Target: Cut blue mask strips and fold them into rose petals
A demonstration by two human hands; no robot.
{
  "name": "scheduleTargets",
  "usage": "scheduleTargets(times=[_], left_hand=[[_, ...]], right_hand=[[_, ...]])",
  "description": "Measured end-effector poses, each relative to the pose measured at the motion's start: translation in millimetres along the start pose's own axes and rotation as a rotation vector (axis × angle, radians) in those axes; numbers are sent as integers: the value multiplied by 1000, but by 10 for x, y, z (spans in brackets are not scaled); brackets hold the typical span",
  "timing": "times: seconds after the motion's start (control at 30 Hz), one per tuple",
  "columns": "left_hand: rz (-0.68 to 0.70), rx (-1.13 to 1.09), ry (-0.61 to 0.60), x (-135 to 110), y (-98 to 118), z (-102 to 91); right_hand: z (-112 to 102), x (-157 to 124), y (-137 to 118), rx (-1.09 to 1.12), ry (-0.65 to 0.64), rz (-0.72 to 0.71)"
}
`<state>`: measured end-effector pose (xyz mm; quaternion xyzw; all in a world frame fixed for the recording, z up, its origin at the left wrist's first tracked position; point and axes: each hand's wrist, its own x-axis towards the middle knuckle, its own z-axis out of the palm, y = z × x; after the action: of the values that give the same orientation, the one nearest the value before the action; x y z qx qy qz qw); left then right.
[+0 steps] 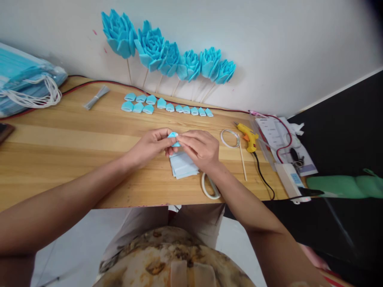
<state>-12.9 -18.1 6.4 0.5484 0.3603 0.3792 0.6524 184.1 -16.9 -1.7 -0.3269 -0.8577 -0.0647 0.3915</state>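
Observation:
Above the table's middle, my left hand pinches a small folded piece of light blue material between thumb and fingers. My right hand is closed on the right side of the same piece, its fingertips pressed together there. Just below the hands lies a stack of pale blue squares, partly covered by my right hand. A white looped handle sticks out beside my right wrist; the rest of it is hidden. Beyond the hands, several folded blue petals are lined up in rows.
Several blue flowers on sticks lean against the wall. To the right are a tape roll, a thin stick, a yellow glue gun with its cord, and a power strip. Bagged face masks and a tied bundle lie left.

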Motion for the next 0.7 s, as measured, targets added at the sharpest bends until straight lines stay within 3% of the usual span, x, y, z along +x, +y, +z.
scheduleTargets(times=[0.17,0.5,0.7], left_hand=[[-30,-155,-29,35,-73,-21],[-28,-142,69,71,-122,-47],[-12,188,61,34,0,-62]], right_hand=[[8,-6,35,-10,-27,33],[3,-18,58,20,-102,8],[-80,38,27,303,-67,272]])
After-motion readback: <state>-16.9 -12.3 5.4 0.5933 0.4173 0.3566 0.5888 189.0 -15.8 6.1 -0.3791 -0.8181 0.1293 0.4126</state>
